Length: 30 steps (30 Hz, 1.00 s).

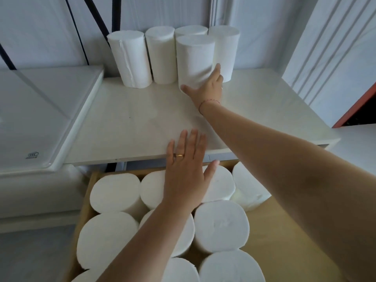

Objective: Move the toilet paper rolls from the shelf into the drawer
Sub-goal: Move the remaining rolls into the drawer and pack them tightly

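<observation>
Several white toilet paper rolls stand upright at the back of the white shelf (130,123). My right hand (207,88) wraps the base of the front roll (194,60), thumb on its left side and fingers on its right. Two rolls (130,60) (161,53) stand to its left, others behind and to its right (225,49). My left hand (186,167) hovers flat with fingers spread over the shelf's front edge and the open wooden drawer (284,231), which holds several upright rolls (220,226). It holds nothing.
A white glass-topped appliance (40,119) sits left of the shelf. White panelled walls rise behind and to the right, with an orange-edged opening (358,106) at far right. The drawer's right part shows bare wood.
</observation>
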Each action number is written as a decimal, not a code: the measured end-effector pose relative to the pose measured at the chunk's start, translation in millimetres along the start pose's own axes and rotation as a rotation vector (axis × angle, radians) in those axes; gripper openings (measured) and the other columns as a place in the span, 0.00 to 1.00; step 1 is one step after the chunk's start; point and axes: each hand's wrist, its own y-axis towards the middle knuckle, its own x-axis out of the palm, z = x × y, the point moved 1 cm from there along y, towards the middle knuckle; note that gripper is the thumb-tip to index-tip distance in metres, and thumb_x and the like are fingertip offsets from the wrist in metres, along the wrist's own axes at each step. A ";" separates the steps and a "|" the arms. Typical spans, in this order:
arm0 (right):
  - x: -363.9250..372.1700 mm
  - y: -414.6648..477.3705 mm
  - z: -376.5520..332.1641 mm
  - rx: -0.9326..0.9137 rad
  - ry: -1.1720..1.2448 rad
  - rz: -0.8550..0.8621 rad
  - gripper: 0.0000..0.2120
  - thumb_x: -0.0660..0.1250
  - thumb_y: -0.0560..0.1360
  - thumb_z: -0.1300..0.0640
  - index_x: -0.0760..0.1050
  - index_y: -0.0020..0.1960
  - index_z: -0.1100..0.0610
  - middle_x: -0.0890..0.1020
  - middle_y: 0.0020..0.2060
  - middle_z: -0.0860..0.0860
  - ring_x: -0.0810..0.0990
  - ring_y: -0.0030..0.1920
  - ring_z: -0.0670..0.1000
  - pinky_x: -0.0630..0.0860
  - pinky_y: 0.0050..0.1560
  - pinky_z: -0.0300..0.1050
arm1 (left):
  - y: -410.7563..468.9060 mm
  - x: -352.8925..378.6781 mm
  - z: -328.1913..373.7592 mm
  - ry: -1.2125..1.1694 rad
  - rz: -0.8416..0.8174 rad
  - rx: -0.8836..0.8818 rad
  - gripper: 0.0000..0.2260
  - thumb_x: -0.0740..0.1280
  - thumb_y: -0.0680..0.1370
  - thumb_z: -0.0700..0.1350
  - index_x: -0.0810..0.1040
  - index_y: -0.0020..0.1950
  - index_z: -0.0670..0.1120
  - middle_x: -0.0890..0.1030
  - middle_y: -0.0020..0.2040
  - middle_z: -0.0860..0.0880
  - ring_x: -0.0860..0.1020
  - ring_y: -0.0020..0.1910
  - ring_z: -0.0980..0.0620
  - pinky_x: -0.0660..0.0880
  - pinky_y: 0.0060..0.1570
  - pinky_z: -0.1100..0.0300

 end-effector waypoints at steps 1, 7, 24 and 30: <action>5.4 4.0 -2.8 0.002 0.018 0.022 0.58 0.77 0.64 0.44 0.42 0.78 0.59 0.59 0.73 0.57 0.63 0.72 0.58 0.62 0.72 0.50 | -0.3 0.2 -0.3 -0.004 -0.001 -0.001 0.28 0.50 0.79 0.59 0.62 0.74 0.45 0.62 0.75 0.44 0.58 0.75 0.44 0.51 0.73 0.44; 21.5 21.8 -15.8 0.049 0.162 0.168 0.58 0.76 0.60 0.43 0.45 0.78 0.55 0.61 0.72 0.55 0.65 0.71 0.57 0.65 0.69 0.52 | -1.1 2.5 -1.0 -0.021 0.005 -0.008 0.28 0.50 0.79 0.59 0.61 0.75 0.46 0.62 0.75 0.46 0.57 0.75 0.45 0.49 0.73 0.46; -41.2 -34.5 8.8 -0.103 0.245 0.025 0.43 0.76 0.59 0.45 0.59 0.66 0.55 0.70 0.56 0.47 0.72 0.55 0.50 0.70 0.48 0.41 | -1.5 3.4 -2.9 -0.003 0.003 -0.007 0.28 0.49 0.79 0.59 0.63 0.74 0.45 0.64 0.74 0.45 0.59 0.74 0.44 0.52 0.72 0.44; -90.8 -81.1 34.4 -0.110 0.270 0.006 0.38 0.77 0.59 0.45 0.59 0.61 0.49 0.70 0.55 0.46 0.71 0.54 0.47 0.65 0.44 0.29 | -0.3 1.3 -1.5 0.012 -0.003 -0.005 0.29 0.47 0.78 0.60 0.61 0.75 0.46 0.62 0.75 0.45 0.57 0.75 0.44 0.47 0.72 0.45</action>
